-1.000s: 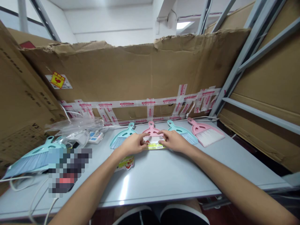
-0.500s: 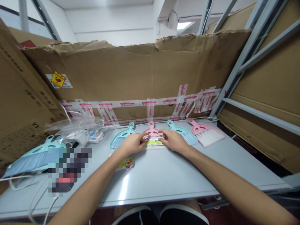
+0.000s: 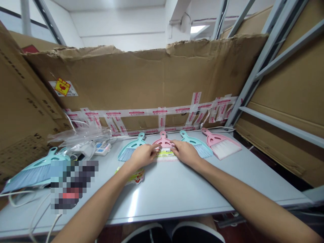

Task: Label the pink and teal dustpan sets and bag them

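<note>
Both hands are at the middle of the table (image 3: pixel 177 199), on a pink brush (image 3: pixel 164 137) lying flat, handle pointing away from the person. The left hand's (image 3: pixel 142 156) fingers (image 3: pixel 155 149) sit on its left side and the right hand's (image 3: pixel 186 152) fingers (image 3: pixel 174 144) on its right side. Both sets are partly curled, hands nearly touching. Firm grip or just contact: can't tell. A yellow label (image 3: pixel 165 155) lies across the brush's bristles, between the hands.

Just left of the left hand is a teal brush (image 3: pixel 131 151), and just right of the right hand another teal brush (image 3: pixel 196 147). Beyond that is a second pink brush (image 3: pixel 221 145). A loose printed label (image 3: pixel 133 176) lies on the table below the left wrist (a pixelated patch (image 3: pixel 73 185) hides the area further left).
</note>
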`<action>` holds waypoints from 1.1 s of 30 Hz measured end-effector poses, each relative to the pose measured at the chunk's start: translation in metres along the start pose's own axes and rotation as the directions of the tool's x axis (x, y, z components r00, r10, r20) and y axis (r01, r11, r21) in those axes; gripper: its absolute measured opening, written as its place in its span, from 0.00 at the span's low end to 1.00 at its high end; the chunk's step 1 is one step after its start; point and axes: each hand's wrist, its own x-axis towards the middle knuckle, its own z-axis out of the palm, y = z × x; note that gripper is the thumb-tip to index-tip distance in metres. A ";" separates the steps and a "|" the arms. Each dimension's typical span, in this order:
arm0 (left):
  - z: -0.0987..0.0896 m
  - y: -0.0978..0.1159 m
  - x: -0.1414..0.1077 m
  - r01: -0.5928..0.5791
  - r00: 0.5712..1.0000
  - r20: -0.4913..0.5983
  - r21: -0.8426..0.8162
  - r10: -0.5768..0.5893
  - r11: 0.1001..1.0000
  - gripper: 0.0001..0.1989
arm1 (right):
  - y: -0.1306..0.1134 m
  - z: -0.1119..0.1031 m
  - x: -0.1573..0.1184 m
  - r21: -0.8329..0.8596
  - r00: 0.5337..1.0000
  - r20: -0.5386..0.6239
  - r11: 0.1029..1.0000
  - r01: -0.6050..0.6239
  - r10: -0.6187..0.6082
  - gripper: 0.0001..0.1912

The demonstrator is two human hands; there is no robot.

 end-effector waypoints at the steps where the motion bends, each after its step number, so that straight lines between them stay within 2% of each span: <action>1: 0.000 -0.001 0.000 0.001 1.000 0.003 -0.015 -0.001 1.000 0.28 | 0.000 0.000 0.000 -0.008 1.000 -0.007 1.000 -0.001 0.001 0.20; 4: 0.000 -0.002 0.001 0.017 1.000 -0.012 -0.071 -0.018 0.997 0.27 | -0.001 -0.002 -0.003 -0.031 0.999 -0.046 0.999 -0.009 0.008 0.19; 8: -0.003 -0.004 0.003 0.097 0.989 -0.105 -0.063 -0.103 0.993 0.21 | -0.002 -0.008 -0.007 -0.006 0.994 -0.111 1.000 0.009 -0.010 0.18; 10: -0.005 -0.005 0.003 0.139 0.979 -0.147 -0.038 -0.143 0.990 0.21 | -0.004 -0.010 -0.009 0.027 0.987 -0.140 0.996 0.087 -0.083 0.18; 12: -0.009 -0.005 0.003 0.177 0.970 -0.167 -0.007 -0.175 0.984 0.20 | -0.010 -0.010 -0.014 0.063 0.962 -0.151 0.969 0.241 -0.229 0.17; 14: -0.013 -0.005 0.002 0.210 0.964 -0.173 0.030 -0.201 0.977 0.18 | -0.023 -0.007 -0.021 0.112 0.895 -0.135 0.891 0.440 -0.425 0.16; 17: -0.017 -0.005 0.001 0.233 0.963 -0.157 0.080 -0.219 0.969 0.15 | -0.050 0.002 -0.038 0.245 0.726 -0.078 0.693 0.678 -0.683 0.19; 19: -0.018 -0.004 0.000 0.242 0.963 -0.143 0.097 -0.227 0.965 0.14 | -0.066 0.010 -0.048 0.314 0.635 -0.039 0.593 0.741 -0.772 0.26; 21: -0.017 -0.003 0.000 0.248 0.963 -0.135 0.102 -0.234 0.963 0.15 | -0.077 0.018 -0.054 0.341 0.598 0.005 0.563 0.753 -0.802 0.30; 25: -0.011 -0.001 0.000 0.229 0.968 -0.123 0.094 -0.217 0.969 0.16 | -0.078 0.026 -0.053 0.370 0.594 0.036 0.563 0.739 -0.804 0.27; 33: -0.009 0.003 -0.001 0.153 0.976 -0.155 0.007 -0.150 0.988 0.17 | -0.063 0.022 -0.046 0.336 0.635 -0.055 0.585 0.738 -0.770 0.18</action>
